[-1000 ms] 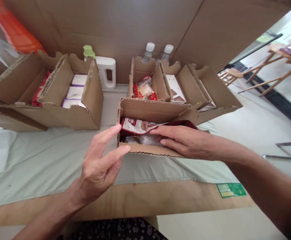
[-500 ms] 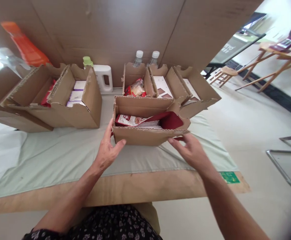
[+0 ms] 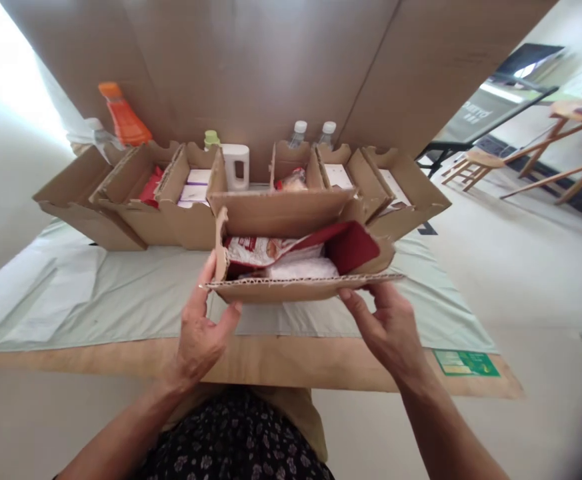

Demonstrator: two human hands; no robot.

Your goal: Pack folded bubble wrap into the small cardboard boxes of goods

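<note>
A small open cardboard box is lifted off the table, tilted toward me. My left hand grips its left end and my right hand grips its right end from below. Inside lie a red and white snack packet, a dark red pouch and a clear wrapped item.
Several open cardboard boxes with packets stand in a row at the back of the table, on a pale green cloth. An orange bottle, a white jug and two water bottles stand behind. Wooden chairs are at right.
My right hand left the box's inside and took its right end. Both hands lifted the box up and toward me, and the camera pulled back.
</note>
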